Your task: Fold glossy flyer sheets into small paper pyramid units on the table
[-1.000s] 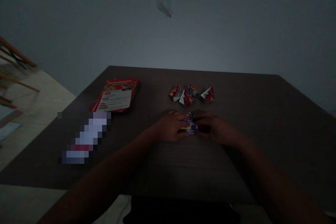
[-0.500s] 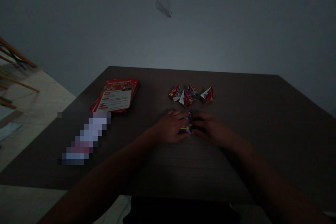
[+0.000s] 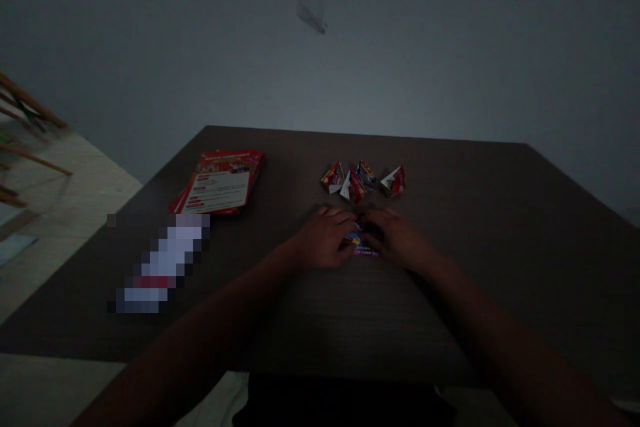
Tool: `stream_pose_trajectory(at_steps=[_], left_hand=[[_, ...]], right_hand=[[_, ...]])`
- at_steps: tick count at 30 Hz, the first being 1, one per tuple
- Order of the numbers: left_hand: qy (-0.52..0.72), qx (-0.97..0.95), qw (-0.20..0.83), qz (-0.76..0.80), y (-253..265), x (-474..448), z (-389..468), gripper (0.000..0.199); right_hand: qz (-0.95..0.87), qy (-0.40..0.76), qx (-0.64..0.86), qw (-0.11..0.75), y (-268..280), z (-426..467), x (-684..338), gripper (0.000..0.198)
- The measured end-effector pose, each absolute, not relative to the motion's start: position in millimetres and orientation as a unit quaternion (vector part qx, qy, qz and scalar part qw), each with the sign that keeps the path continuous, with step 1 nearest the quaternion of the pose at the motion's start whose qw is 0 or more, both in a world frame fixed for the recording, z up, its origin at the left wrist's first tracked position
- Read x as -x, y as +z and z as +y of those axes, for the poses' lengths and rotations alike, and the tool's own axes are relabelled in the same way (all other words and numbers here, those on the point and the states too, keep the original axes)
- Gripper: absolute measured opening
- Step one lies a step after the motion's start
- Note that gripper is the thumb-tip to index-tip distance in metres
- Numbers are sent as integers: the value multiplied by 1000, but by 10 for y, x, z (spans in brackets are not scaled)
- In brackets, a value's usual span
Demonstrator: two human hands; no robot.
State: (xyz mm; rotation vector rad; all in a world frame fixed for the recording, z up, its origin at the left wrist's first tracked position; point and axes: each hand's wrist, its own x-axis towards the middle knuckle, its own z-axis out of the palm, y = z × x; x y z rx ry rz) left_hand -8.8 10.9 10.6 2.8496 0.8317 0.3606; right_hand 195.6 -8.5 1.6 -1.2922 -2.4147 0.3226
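Grip: our left hand [image 3: 324, 239] and right hand [image 3: 396, 237] both on small purple-blue printed paper piece [image 3: 367, 251], can't tell if pinched. Sits mid dark wood-grain worktop [image 3: 325, 320]. Near edge shows more than half-second ago; we're probably mid-handling.

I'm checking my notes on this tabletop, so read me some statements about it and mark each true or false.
1. A small printed piece shows between the left hand and the right hand. True.
2. Six folded pieces lie beyond the hands. False: there are four folded pieces.
3. The stack of red sheets is to the right of the folded pieces. False: the red stack is to their left.
4. The top sheet of the red stack has a pale panel with printing. True.
5. The two hands are at opposite ends of the table. False: they are close together over the table.
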Motion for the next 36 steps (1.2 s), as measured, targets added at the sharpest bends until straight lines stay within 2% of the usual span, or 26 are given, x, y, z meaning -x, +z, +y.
stream_pose_trajectory(at_steps=[4, 15, 36], left_hand=[[119, -950, 79, 277, 124, 81, 104, 32], [113, -949, 76, 283, 148, 10, 114, 27], [68, -953, 76, 284, 395, 311, 172, 21]], right_hand=[[-843, 131, 487, 185, 46, -100, -1939, 27], [-795, 205, 517, 241, -8, -96, -1928, 52], [-779, 223, 536, 236, 37, -100, -1925, 47]])
